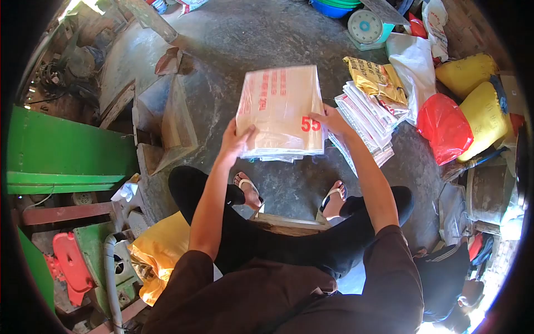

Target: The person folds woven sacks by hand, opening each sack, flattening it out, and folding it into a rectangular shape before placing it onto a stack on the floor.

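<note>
Held up in front of me is a stack of folded tan sacks, printed in red with a large "55" near its lower right corner. My left hand grips the left edge, thumb on top. On the opposite edge my right hand is closed, its thumb beside the "55". The fingers under the stack are hidden. To the right, a pile of folded white printed sacks lies on the floor, with a folded yellow sack on top of its far end.
A dial scale stands at the far right. White, red and yellow bags line the right side. Green machinery and a wooden frame occupy the left. A yellow sack lies by my left leg.
</note>
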`<act>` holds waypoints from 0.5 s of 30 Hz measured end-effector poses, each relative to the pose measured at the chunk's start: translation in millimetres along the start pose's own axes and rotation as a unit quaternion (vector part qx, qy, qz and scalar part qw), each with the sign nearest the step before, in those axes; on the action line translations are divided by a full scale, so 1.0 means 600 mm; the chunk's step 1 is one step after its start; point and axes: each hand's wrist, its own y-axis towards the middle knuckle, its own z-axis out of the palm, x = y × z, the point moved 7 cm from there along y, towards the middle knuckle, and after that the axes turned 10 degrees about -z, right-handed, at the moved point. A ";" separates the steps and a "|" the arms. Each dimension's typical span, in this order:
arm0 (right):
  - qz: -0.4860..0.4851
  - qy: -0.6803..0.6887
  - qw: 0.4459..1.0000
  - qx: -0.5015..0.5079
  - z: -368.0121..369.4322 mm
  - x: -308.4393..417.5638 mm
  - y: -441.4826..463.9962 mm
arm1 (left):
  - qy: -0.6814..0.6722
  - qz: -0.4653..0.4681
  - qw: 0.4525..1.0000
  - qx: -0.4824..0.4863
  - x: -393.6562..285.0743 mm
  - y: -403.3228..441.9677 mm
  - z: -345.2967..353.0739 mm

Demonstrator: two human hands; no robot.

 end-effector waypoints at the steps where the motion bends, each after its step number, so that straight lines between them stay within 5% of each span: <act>1: -0.017 -0.009 1.000 -0.024 -0.005 0.006 0.016 | 0.006 0.024 1.000 -0.005 -0.011 0.012 -0.005; 5: -0.043 0.041 0.996 -0.068 0.009 -0.059 0.061 | 0.080 0.042 0.995 -0.043 -0.004 0.068 -0.017; 9: 0.046 -0.091 0.981 -0.163 -0.008 -0.218 0.048 | 0.288 0.048 0.938 -0.185 0.244 0.156 -0.078; 11: 0.138 -0.088 0.973 -0.164 -0.027 -0.339 0.005 | 0.405 -0.035 0.896 -0.181 0.351 0.139 -0.097; 13: 0.238 0.012 0.958 -0.161 -0.045 -0.407 -0.068 | 0.476 -0.228 0.847 0.068 0.386 0.091 -0.074; 15: 0.296 0.128 0.933 -0.161 -0.068 -0.448 -0.156 | 0.539 -0.123 0.815 0.170 0.435 0.084 -0.043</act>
